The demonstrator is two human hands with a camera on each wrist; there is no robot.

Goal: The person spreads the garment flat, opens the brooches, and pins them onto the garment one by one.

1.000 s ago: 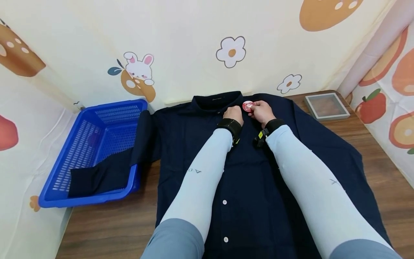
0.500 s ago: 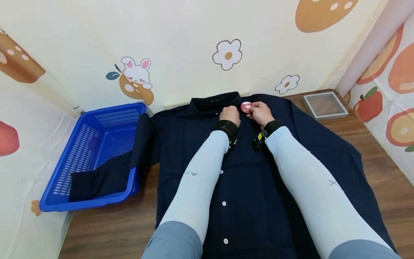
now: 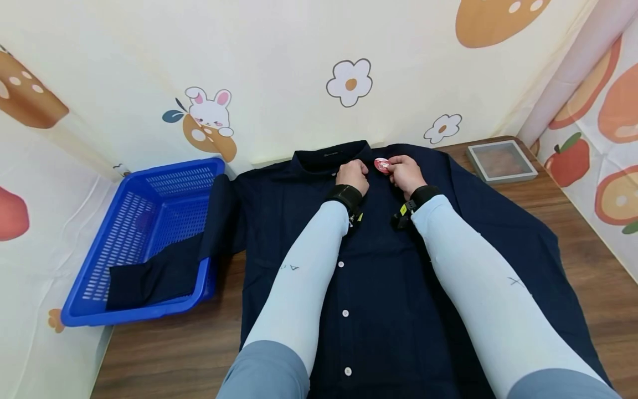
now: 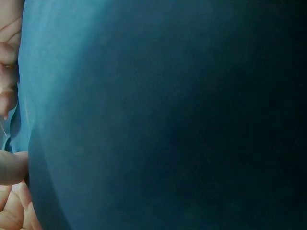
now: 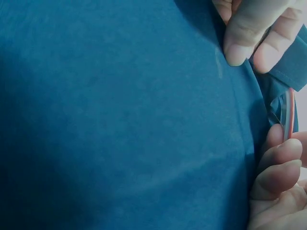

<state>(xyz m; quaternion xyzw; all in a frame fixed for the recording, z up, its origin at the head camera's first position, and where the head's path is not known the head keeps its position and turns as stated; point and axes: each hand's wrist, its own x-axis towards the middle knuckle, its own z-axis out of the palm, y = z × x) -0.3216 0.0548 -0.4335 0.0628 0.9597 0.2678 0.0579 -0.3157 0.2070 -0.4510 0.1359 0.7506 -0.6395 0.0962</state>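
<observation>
A navy button-up shirt lies spread front up, collar at the far side. Just below the collar, my left hand pinches a fold of its chest cloth; in the right wrist view the thumb and a fingertip meet on that fold. Between the curled fingers and thumb of my right hand is a round red and white pin badge. The right wrist view shows the badge edge-on, its back against the gathered cloth. Cloth covers most of the left wrist view.
At the left, a blue plastic basket holds one of the shirt's sleeves, draped over its rim. A grey-framed box with a see-through top sits at the table's back right corner. A patterned wall covering stands right behind the collar.
The badge has turned from facing up to a tilted angle in my right hand. My left hand has shifted slightly left, still pinching the cloth. The head view has moved a little.
</observation>
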